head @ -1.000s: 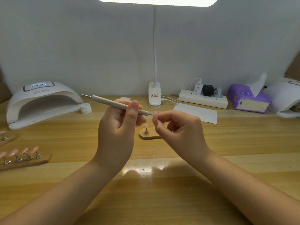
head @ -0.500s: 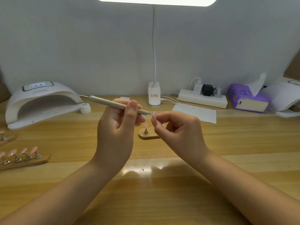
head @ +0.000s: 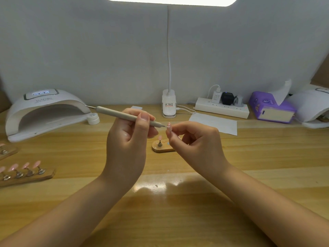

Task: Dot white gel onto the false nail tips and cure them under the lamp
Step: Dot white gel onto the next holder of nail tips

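1. My left hand [head: 127, 139] is curled around a grey dotting pen [head: 128, 116], thumb up against the shaft, fingers folded underneath.
2. The pen lies nearly level, slanting down toward my right hand, its fine metal tip touching the nail tip.
3. My right hand [head: 195, 143] pinches a small pink nail tip [head: 169, 126] between thumb and forefinger; the other fingers are loosely curled below.
4. Both hands are raised above the table [head: 178, 211], forearms coming in from the bottom corners and meeting in the middle.
5. Just beyond and between my hands sits a small wooden stand [head: 161, 148] with one pink tip upright on it.
6. Far left of my left hand lies a wooden strip of pink tips [head: 26, 171].
7. Beyond that strip stands the white curing lamp [head: 44, 113], with a small white gel pot [head: 93, 118] just beside its mouth.
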`<state>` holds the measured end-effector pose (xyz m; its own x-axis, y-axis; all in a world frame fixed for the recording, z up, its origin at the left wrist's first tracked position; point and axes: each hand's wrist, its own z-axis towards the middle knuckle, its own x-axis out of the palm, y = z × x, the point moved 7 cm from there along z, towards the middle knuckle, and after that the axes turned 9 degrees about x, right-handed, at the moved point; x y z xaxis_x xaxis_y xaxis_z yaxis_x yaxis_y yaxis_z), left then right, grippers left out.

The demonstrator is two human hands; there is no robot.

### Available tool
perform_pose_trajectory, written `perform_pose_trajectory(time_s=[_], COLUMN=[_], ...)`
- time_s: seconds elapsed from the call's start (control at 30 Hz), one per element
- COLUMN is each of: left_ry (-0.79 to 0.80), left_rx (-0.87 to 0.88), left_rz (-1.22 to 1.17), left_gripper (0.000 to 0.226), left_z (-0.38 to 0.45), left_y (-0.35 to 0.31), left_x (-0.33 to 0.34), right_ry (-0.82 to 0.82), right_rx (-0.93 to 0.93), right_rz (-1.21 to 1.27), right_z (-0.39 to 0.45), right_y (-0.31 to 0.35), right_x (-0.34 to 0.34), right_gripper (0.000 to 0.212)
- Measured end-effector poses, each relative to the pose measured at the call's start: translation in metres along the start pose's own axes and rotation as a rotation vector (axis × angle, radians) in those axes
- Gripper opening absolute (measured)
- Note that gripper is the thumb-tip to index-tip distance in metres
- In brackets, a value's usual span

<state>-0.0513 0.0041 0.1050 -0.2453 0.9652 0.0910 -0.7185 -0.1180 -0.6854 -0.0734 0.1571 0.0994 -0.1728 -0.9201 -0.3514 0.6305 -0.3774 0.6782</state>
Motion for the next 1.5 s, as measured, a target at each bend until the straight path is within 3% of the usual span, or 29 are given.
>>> perform_pose_trajectory(time_s=[0.87,1.17,1.5], left_ry=[-0.021,0.2,0.374], left_rx=[-0.006,-0.17,-0.247], left_rz=[-0.005,0.188,0.323], left_gripper=[0.017,0.029,0.038], left_z=[0.0,-0.019,-0.024], left_y=[0.01,0.062,0.084], left_x=[-0.007,0.0,0.007], right_ry=[0.006,0.061,0.131], right_rx=[0.047,0.332,0.398], right_rz=[0.033,-0.037,-0.318], right_z=[0.0,-0.007,-0.005], right_y=[-0.007,-0.049,-0.067], right_x=[0.001,0.016,0.024], right_gripper=[0.004,0.007,0.013])
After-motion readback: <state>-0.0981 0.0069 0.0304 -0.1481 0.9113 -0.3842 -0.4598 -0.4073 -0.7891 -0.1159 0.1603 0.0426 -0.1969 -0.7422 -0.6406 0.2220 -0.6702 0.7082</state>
